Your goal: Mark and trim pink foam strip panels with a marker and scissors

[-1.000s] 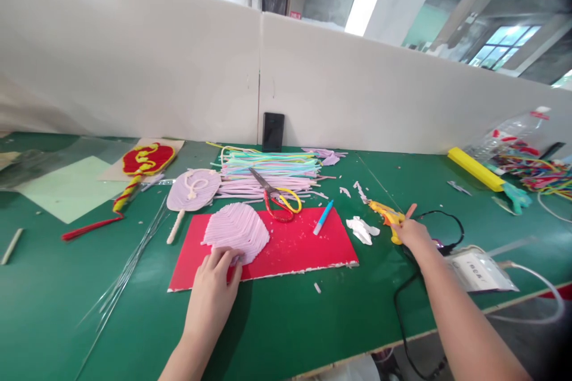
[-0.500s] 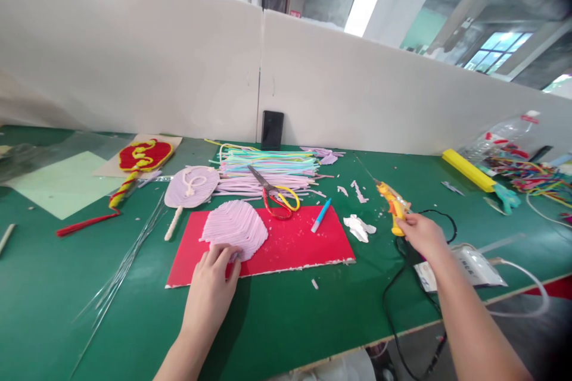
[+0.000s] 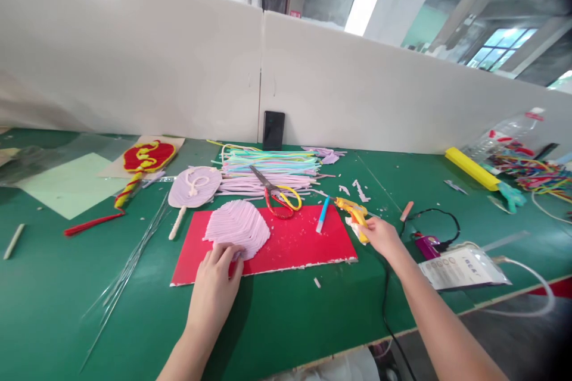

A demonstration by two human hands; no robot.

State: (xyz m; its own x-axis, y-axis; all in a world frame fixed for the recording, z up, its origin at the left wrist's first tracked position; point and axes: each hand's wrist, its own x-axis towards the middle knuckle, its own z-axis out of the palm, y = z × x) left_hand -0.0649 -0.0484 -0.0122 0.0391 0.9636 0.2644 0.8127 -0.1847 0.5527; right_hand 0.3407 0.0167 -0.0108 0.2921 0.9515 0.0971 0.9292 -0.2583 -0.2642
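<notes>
My left hand (image 3: 222,268) has its fingers curled at the lower edge of a lilac leaf-shaped piece (image 3: 238,227) made of pipe cleaners laid side by side. That piece lies on a red board (image 3: 295,244). In my right hand (image 3: 379,235) is a yellow glue gun (image 3: 353,211), its nozzle pointing left near the board's right edge. A blue pen (image 3: 323,214) and red-and-yellow-handled scissors (image 3: 281,197) rest at the board's top. Crumpled white tissue (image 3: 353,227) is partly hidden behind the glue gun.
Pipe cleaners (image 3: 272,169) are piled behind the board. A round lilac fan (image 3: 195,187) and a red-and-yellow piece (image 3: 149,158) lie left, beside thin wires (image 3: 129,274). A black cable (image 3: 386,303) runs over the front edge. A phone (image 3: 273,130) leans against the partition.
My right hand has brought the glue gun leftward from the open table to beside the red board. A purple box by the cable now shows. My left hand stays at the leaf-shaped piece.
</notes>
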